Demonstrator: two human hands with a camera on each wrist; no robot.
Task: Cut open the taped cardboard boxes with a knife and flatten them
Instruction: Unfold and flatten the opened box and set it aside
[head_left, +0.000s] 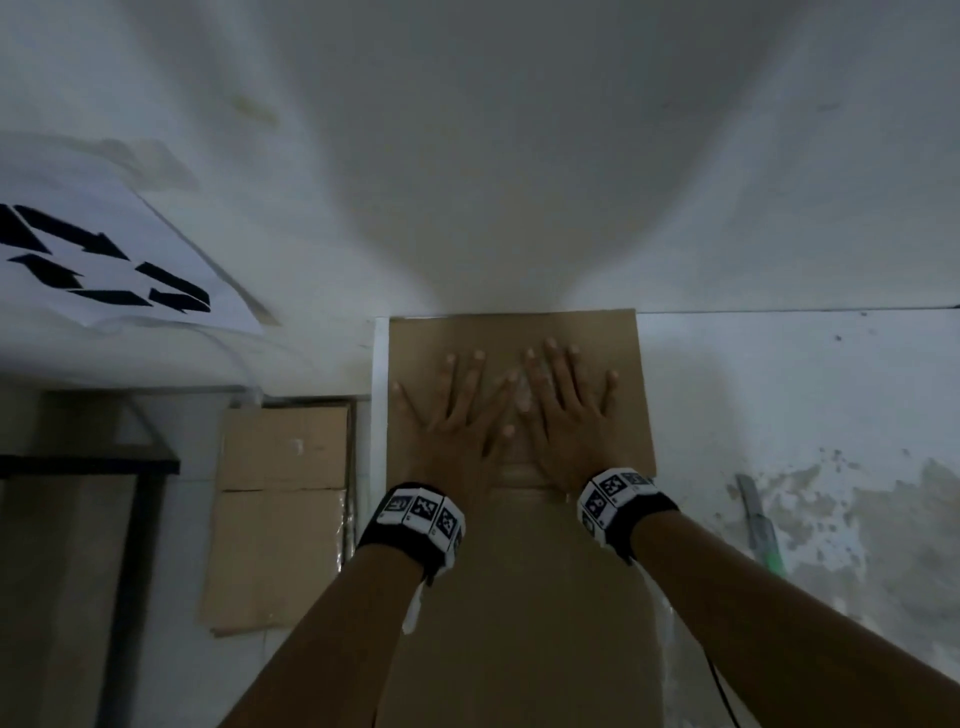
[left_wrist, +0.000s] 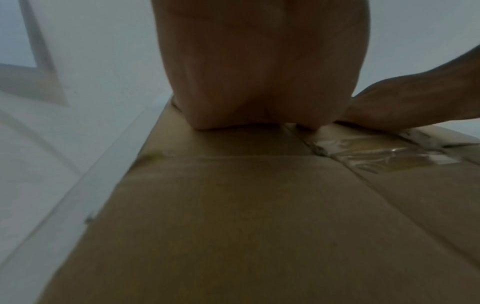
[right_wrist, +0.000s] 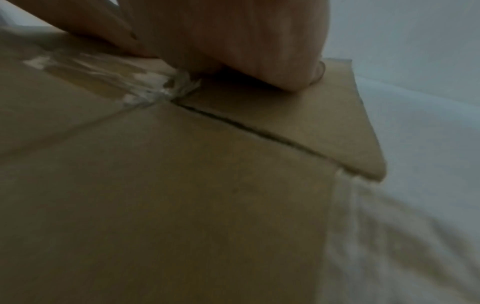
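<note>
Item one: a flattened cardboard box (head_left: 519, 597), plain brown board, lying on a pale, scuffed floor (head_left: 779, 395) with its far edge against the wall (head_left: 467, 156). We press on its far flap with both hands. Our left hand (head_left: 457, 421) lies flat, fingers spread wide and straight; our right hand (head_left: 566, 410) likewise, palm down, holding nothing. The inner fingers of the two overlap at the middle.

Only the head view shows the following. A knife (head_left: 761, 525) with a green handle end rests on the floor well right of the box, apart from both hands. A stack of flat cardboard (head_left: 280, 509) lies on the left, near a dark table frame (head_left: 130, 499). A white sheet with black arrows (head_left: 114, 260) hangs far left.

Only the wrist views show the surface closely: crumpled clear tape (left_wrist: 376, 152) along the centre seam, glossy and torn at its end, and a dark open slit (right_wrist: 272, 135) between flap and panel on the right side. Both are blurred.
</note>
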